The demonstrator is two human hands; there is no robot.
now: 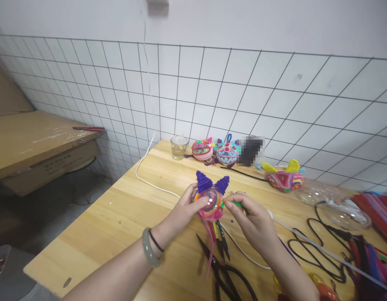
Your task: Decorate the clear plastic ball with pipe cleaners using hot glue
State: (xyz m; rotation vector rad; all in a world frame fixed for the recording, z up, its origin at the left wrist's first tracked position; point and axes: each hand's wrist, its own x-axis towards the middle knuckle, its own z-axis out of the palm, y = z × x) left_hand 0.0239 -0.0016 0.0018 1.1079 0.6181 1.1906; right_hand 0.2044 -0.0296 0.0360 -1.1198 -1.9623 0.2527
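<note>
My left hand (193, 205) is closed around a clear plastic ball ornament (209, 200) wound inside with colourful fuzzy strands. Two purple pipe-cleaner ears (204, 182) stand up from its top, and pink strands (208, 251) hang below. At the ball's right side, my right hand (251, 215) pinches a green pipe cleaner (239, 204); its tip meets or nearly touches the ball. Black scissors (223, 267) lie on the table under my hands, beside several slim pointed tools (221, 240). Behind the right fingers, a small metal tip shows, partly hidden.
Along the wall stand a lidded glass (179, 147), a pink ornament (202, 149), a blue one (226, 151) and a yellow-eared one (285, 177). Clear plastic shells (347, 214), looped black cord (319, 246) and pipe-cleaner bundles (377, 213) lie right. A white cable (160, 188) crosses the wooden table.
</note>
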